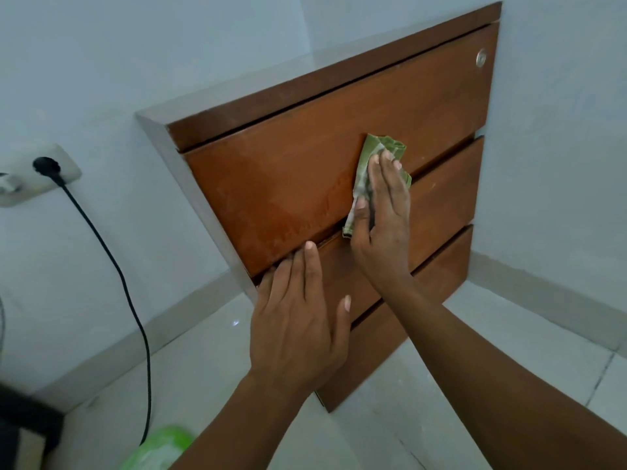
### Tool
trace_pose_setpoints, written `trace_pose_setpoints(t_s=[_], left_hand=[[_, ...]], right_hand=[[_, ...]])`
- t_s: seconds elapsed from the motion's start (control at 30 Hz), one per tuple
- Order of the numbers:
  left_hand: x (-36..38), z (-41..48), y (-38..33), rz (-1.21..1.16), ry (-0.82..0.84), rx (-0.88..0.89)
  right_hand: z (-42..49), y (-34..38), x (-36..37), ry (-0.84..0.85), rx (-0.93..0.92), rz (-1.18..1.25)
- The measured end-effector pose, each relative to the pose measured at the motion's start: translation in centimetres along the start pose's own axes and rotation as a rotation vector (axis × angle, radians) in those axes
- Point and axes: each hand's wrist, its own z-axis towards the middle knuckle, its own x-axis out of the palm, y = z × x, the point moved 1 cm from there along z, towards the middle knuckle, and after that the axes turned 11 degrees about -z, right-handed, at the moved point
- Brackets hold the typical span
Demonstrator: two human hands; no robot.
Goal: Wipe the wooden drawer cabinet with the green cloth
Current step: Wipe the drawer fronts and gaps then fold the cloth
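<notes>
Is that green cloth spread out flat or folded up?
Folded up: the green cloth shows stacked layers and creased edges, forming a narrow pad under the right hand on the wooden drawer cabinet.

Drawer cabinet [305, 184] in a room corner, with things placed about it.

On the cabinet's top drawer front, the lock [481, 57] sits at the upper right and the cloth [364, 161] at the lower edge, under the right hand [383, 225]. The left hand [298, 320] lies on the middle drawer front, below and left of the cloth. Left of the cabinet, a wall socket [34, 178] holds a plug [47, 166]; its cable [129, 293] hangs toward the floor.
</notes>
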Motion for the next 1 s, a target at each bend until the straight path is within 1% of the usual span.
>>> trace_pose_setpoints(t_s=[0.2,0.37,0.6,1.0], left_hand=[[-0.6,0.7,-0.6,-0.063,-0.056,-0.049],[-0.2,0.9,-0.2,-0.033,-0.037,-0.017],[0.5,1.2,0.0,0.037,-0.031,-0.030],[0.3,2.0,-0.9,-0.025,-0.026,-0.122]], right_hand=[[0.2,-0.1,-0.2,-0.024,-0.015,-0.010],[0.4,-0.2,-0.2,-0.019,-0.006,-0.008],[0.0,-0.4,-0.1,0.056,-0.026,-0.017],[-0.1,-0.4,-0.2,0.084,-0.018,-0.037]])
